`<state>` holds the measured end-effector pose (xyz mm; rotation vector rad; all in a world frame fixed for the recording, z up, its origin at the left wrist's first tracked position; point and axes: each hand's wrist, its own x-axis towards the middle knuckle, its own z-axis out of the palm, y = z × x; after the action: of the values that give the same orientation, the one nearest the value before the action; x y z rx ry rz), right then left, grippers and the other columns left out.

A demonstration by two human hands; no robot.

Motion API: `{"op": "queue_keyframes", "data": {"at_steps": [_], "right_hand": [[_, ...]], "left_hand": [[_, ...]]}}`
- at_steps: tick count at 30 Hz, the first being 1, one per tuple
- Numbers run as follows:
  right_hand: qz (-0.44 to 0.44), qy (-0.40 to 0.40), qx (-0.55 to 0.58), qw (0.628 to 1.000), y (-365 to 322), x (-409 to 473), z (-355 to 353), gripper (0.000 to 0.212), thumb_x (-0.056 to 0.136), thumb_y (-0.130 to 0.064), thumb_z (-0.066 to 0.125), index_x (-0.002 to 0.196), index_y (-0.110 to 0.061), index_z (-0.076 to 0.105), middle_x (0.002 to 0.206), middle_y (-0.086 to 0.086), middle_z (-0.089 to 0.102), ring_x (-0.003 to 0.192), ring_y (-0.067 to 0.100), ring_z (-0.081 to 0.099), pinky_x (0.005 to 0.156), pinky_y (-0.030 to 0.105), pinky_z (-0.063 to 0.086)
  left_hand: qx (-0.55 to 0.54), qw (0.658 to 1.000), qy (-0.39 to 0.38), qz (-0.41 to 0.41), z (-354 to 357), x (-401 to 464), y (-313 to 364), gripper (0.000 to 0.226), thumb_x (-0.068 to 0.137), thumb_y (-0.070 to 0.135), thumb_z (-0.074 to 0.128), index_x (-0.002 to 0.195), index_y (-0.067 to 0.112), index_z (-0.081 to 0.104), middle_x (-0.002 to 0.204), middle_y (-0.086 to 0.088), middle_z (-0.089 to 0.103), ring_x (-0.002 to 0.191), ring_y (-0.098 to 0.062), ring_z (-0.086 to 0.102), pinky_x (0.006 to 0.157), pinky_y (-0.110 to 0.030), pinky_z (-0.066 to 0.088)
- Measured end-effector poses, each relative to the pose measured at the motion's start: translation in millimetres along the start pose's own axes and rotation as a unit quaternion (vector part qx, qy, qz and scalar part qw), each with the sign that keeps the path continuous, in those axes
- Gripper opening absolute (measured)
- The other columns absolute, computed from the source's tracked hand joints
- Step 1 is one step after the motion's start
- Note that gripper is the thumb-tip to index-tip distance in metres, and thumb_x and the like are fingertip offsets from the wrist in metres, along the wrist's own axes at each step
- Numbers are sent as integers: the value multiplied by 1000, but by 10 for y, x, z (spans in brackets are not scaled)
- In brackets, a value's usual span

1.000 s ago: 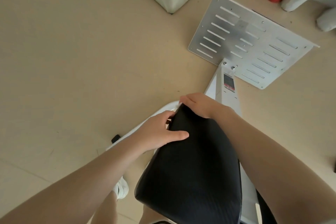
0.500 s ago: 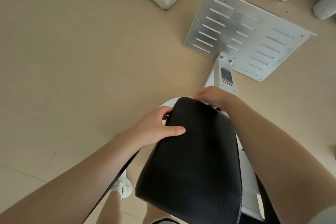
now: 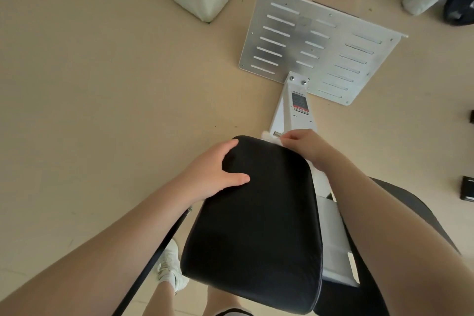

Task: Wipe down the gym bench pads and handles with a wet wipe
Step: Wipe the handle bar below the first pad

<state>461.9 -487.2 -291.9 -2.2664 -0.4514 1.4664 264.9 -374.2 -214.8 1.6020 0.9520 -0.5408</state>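
- While the left hand (image 3: 215,174) has stayed curled over the black textured vinyl bench pad (image 3: 256,226), fingers gripping its front corner, the right hand (image 3: 305,147) has slid off the pad's far edge.
- It's now pinching a crumpled white wet wipe (image 3: 268,136) against a small metal pin (image 3: 278,133) on the smooth white steel frame (image 3: 295,110), so I'd guess hardware's next.

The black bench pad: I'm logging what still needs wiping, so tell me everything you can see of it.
The black bench pad is a rounded-corner rectangular cushion with a finely textured, leather-like cover, seen from above and running away from the camera. It sits on a white frame. The left hand grips its far left corner, thumb lying on top. The right hand sits at its far right edge, holding a white wipe. No stains or wet streaks show.
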Motion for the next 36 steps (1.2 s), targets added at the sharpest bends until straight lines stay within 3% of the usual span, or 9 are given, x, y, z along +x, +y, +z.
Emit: {"op": "queue_keyframes", "data": {"at_steps": [2,6,9,14,18,23,30,34,36], "right_hand": [[-5,-11,-7,1000,-59,61,82,18,91,-17,52,91,-6,66,85,5,58,80,16,50,76,29,38],[58,-7,1,998,195,-15,-51,23,92,-12,50,71,-9,58,69,5,52,67,17,49,62,26,42],[116,42,100,987,431,-242,-66,16,89,-9,54,81,0,65,74,11,58,69,19,54,74,32,52],[139,153,181,962,528,-641,68,27,86,-8,55,60,-7,61,61,7,51,63,20,48,76,36,50],[127,184,164,961,535,-1189,264,23,88,-11,54,79,8,63,63,11,49,61,19,43,59,29,42],[106,216,242,940,495,-1850,483,13,90,-16,57,87,-10,68,76,2,62,74,16,55,66,23,45],[60,320,219,920,611,-2437,967,17,91,-15,55,92,-3,66,81,5,62,76,17,55,82,39,49],[-2,320,340,884,513,-2331,1052,31,95,-13,47,124,-20,55,98,-11,60,92,5,57,82,18,43],[-12,307,359,881,492,-2332,1060,30,96,-14,47,122,-17,59,103,-8,63,96,9,58,79,17,44]], "left_hand": [[39,999,2,13,5,46,20,75,82,31,67,144,26,25,151,11,24,136,-10,27,101,-19,23],[49,999,4,9,7,51,-19,72,82,32,66,143,21,29,153,12,19,137,-11,26,108,-25,22],[34,999,18,8,21,21,-8,70,82,33,66,142,22,32,151,12,23,136,-10,28,106,-26,25],[47,998,42,-4,68,-44,72,67,86,34,61,143,19,30,147,5,34,132,-15,35,95,-23,29],[52,997,49,-4,130,-249,76,60,92,34,51,144,19,27,148,2,33,134,-18,33,104,-31,29],[-5,998,60,24,169,-601,-81,53,94,33,46,144,23,28,146,4,36,131,-17,37,100,-29,31],[-78,991,44,97,227,-1186,-473,46,97,30,41,141,27,32,137,13,43,128,-11,40,97,-26,33],[-65,989,43,123,338,-1365,-723,50,96,27,44,143,30,28,139,14,42,130,-10,38,97,-26,34],[-58,988,40,136,379,-1415,-827,52,95,24,45,143,31,25,142,11,41,132,-11,37,102,-31,33]]}}
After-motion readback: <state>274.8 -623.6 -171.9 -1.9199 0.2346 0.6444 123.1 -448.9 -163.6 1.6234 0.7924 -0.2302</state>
